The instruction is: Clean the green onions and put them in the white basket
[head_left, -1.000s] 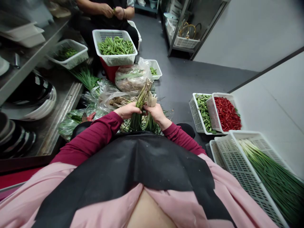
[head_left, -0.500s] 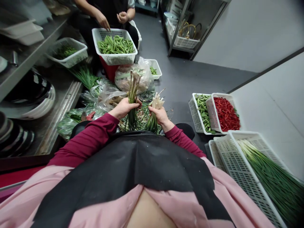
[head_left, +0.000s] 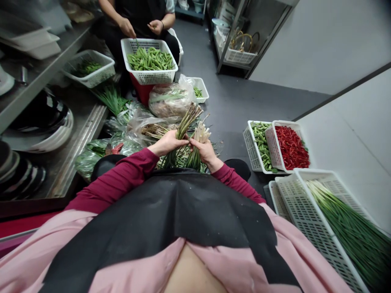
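Observation:
My left hand [head_left: 170,143] is closed round a bunch of green stalks [head_left: 187,120] with brownish ends, which leans over to the right. In my right hand [head_left: 205,150] is a second bunch, garlic chives or thin scallions [head_left: 201,133], with pale white ends pointing up. The two hands meet, thumb tips close together, above my black apron [head_left: 183,203]. Green leaves of both bunches hang down below the hands. Loose stalks and trimmings lie underneath, partly hidden. Just behind is a clear plastic bag [head_left: 137,124] with more brown-ended stalks.
Across from me a person's hands [head_left: 126,27] work over a white basket of green beans [head_left: 149,75]. Stacked baskets hold red chillies [head_left: 290,146] and green peppers [head_left: 262,142]. Nearer on the right stands a basket of long chives [head_left: 345,228]. A metal shelf [head_left: 88,134] with dishes borders the left.
My left hand has moved right, up against my right hand, and its bunch has tipped from upright to leaning right. The other person's hands have shifted slightly.

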Motion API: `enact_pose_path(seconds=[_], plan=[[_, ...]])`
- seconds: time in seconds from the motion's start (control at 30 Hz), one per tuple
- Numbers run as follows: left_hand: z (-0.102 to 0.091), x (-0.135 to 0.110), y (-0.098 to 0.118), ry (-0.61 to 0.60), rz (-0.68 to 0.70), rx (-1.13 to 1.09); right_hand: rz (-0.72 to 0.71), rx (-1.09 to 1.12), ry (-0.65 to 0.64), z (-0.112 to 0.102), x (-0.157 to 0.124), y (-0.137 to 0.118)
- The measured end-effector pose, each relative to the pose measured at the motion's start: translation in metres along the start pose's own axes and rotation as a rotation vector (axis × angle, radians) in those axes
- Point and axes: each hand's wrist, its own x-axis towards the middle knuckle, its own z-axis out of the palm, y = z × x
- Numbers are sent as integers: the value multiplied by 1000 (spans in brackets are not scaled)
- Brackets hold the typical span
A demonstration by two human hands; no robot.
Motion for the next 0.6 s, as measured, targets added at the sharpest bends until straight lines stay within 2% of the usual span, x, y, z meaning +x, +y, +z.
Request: enact_pose_path(seconds=[0.17, 0.33, 0.4, 0.6], plan=[[-1, -4, 3, -99, -34, -91, -35, 45, 56, -1, 0, -6], [-2, -5, 6, -182, -55, -163, -62, -5, -15, -1, -3, -13], [-5, -4, 6, -208, -79, -180, -79, -18, -6, -4, -3, -15], [-27, -7, 2, -261, -102, -42, -99, 117, 202, -30, 8, -30]])
